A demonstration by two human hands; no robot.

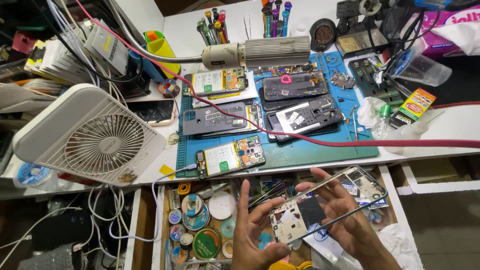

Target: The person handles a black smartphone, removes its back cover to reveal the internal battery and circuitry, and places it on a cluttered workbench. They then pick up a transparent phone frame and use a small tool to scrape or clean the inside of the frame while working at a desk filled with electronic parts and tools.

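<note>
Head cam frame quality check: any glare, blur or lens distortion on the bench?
Head view: wide-angle bend curves the white fan and the desk edges at the frame sides. Even, bright light on the blue mat; the space under the desk at lower left is dark. Slight sheen on the phone frame held by the left hand and right hand. Focus is sharp throughout, no motion blur.

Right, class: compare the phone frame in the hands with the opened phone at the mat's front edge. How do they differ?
The phone frame is held up over the drawer by the left hand and right hand; the opened phone lies flat on the mat. The frame looks mostly bare; the phone shows a battery and circuit boards. The phone has a cable plugged in; the frame has none. Both are disassembled.
</note>
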